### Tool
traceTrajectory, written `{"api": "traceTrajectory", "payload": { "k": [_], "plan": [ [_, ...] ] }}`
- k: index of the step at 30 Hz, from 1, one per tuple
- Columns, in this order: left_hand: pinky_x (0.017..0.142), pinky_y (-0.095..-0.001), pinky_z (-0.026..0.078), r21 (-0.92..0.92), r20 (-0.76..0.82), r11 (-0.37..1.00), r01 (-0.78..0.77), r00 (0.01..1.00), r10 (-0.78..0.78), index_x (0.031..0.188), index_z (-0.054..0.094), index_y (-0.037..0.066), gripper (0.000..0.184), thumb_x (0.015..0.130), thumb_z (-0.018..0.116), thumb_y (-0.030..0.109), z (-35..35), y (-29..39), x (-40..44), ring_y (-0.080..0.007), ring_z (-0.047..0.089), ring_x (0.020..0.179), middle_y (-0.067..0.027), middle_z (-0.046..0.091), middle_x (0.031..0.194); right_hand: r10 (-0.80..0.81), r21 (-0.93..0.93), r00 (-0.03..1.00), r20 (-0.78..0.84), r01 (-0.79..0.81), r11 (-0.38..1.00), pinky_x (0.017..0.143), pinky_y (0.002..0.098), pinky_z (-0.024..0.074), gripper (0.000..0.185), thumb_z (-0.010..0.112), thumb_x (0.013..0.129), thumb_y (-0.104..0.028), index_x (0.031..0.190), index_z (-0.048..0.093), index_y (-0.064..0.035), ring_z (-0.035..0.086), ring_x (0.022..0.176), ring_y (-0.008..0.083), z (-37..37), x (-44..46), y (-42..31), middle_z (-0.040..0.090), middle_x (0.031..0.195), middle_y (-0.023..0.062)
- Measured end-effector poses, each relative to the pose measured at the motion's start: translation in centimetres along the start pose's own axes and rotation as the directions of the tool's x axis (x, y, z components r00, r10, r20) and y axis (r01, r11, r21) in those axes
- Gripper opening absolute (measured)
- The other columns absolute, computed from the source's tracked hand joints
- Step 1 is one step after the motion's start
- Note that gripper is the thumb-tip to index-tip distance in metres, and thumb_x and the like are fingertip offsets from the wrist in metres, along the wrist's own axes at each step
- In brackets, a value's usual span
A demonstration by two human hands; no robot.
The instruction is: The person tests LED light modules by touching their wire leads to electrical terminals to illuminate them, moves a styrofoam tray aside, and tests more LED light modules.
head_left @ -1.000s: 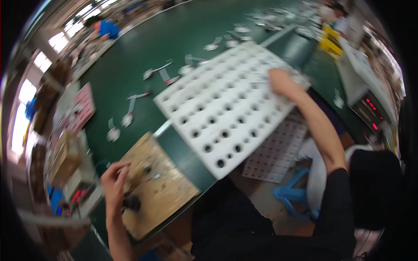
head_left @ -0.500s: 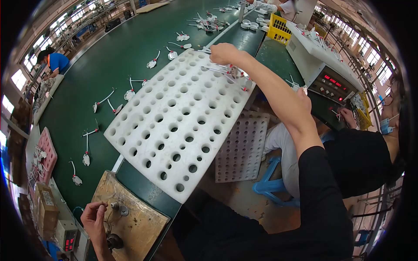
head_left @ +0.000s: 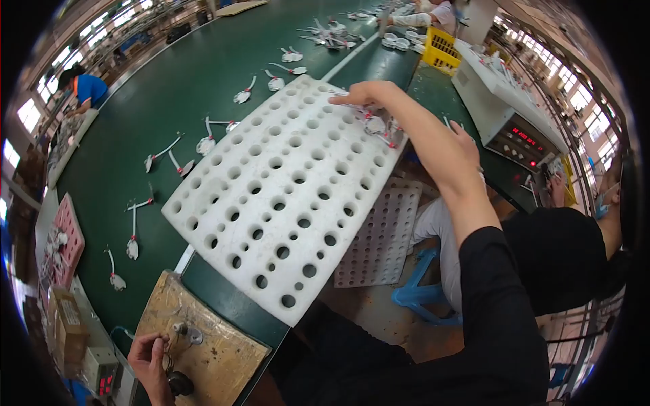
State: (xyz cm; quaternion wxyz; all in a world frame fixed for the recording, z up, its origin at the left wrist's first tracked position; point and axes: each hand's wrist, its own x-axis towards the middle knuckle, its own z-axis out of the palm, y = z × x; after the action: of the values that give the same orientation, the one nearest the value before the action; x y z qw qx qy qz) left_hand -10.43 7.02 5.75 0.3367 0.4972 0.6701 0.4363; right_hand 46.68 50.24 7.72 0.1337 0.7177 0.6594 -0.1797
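A white foam board with rows of round holes lies tilted across the green bench, reaching past its edge. Over its far right corner is my right hand, fingers curled and partly hidden; what they hold cannot be made out. Small white parts with wires and red ends lie on the board just below it. At lower left, my left hand has thumb and fingertips pinched together beside a small metal post on a worn wooden board. Anything in that pinch is too small to name.
Wired white parts are scattered over the green bench, with a pile farther back. A co-worker in a black cap sits close on my right by a display unit. A yellow basket stands behind.
My right hand has shifted slightly right and nearer over the foam board, its fingers lower and reaching left. My left hand keeps its pinch. The view has moved slightly.
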Motion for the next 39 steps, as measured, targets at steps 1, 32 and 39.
{"api": "traceTrajectory", "payload": {
  "k": [1,32,39],
  "plan": [
    [0.076,-0.0250,0.050,0.012,0.005,1.000,0.005,1.000,-0.005,0.095,0.066,-0.001,0.008,0.091,0.065,0.006,0.2,-0.2,0.3,-0.0118,0.063,0.081,-0.0066,0.068,0.088,-0.053,0.013,0.995,-0.081,0.054,0.998,0.092,0.0472,0.0476,0.106,0.045,0.074,-0.088,0.128,0.059,0.0010,0.064,0.102,0.0348,0.6,0.0,1.0,0.062,0.123,0.0196],
    [0.079,-0.0256,0.051,-0.188,-0.032,0.982,0.036,0.999,-0.043,0.097,0.065,-0.003,0.007,0.091,0.063,0.001,-0.1,0.6,-4.9,-0.0142,0.066,0.083,-0.0099,0.070,0.090,-0.488,0.226,0.609,-0.625,0.740,0.634,0.070,0.0363,0.0489,0.030,0.068,0.085,-0.030,0.093,0.063,-0.0015,0.060,0.071,0.0204,2.1,-9.2,-5.8,0.064,0.077,0.0098],
    [0.082,-0.0267,0.052,-0.157,0.161,0.986,-0.052,0.984,0.077,0.101,0.067,-0.004,0.011,0.091,0.064,0.002,5.5,5.8,-1.5,-0.0154,0.067,0.087,-0.0104,0.070,0.091,-0.332,0.538,0.616,-0.714,0.787,0.302,0.072,0.0282,0.0524,0.028,0.073,0.084,-0.020,0.102,0.065,0.0003,0.064,0.081,0.0121,10.6,-11.7,-10.9,0.068,0.087,0.0055]
  ]
}}
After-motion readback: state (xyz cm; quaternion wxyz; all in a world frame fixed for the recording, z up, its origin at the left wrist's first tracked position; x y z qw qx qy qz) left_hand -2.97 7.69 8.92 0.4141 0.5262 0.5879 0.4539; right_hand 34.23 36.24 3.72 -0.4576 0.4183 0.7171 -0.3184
